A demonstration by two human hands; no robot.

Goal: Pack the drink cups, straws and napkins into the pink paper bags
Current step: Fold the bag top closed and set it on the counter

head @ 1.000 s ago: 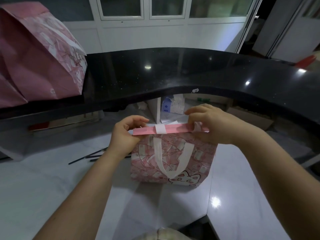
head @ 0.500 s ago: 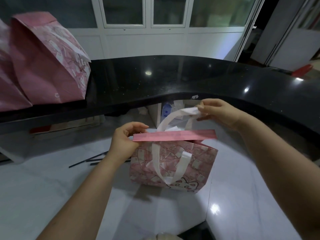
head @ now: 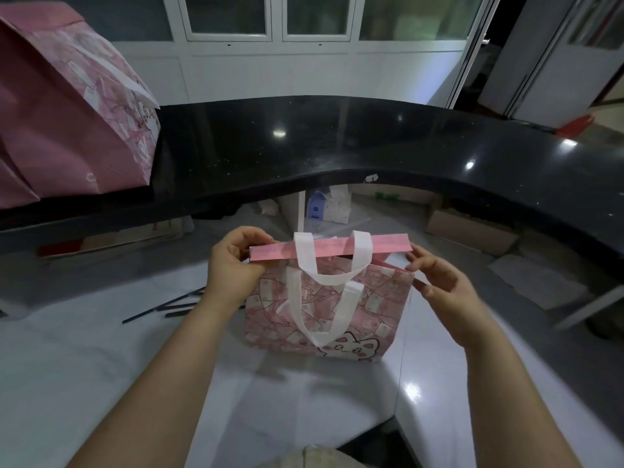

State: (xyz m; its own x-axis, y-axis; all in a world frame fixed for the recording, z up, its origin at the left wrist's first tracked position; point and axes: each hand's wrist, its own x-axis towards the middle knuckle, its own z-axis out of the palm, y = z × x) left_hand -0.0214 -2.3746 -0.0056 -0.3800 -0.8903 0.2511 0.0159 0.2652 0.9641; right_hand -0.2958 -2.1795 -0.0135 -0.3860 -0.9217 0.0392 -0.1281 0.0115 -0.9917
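1 small pink paper bag [head: 371, 309] with a cat print stands upright on the white tabletop [head: 84, 349], centre of view, top folded over into 1 flat pink flap [head: 331, 252]. 2 white handles [head: 297, 309], both hanging down the near face. Left hand [head: 233, 265] pinches the flap's left end, thumb and fingers curled on it. Right hand [head: 442, 288] is loose, fingers near straight, tips touching the bag's top right corner, gripping nothing. At least 3 thin dark straws [head: 162, 307] lie left of the bag, partly behind the left forearm. 2 bigger pink bags [head: 67, 123] sit on the raised black tabletop [head: 304, 146], far left.
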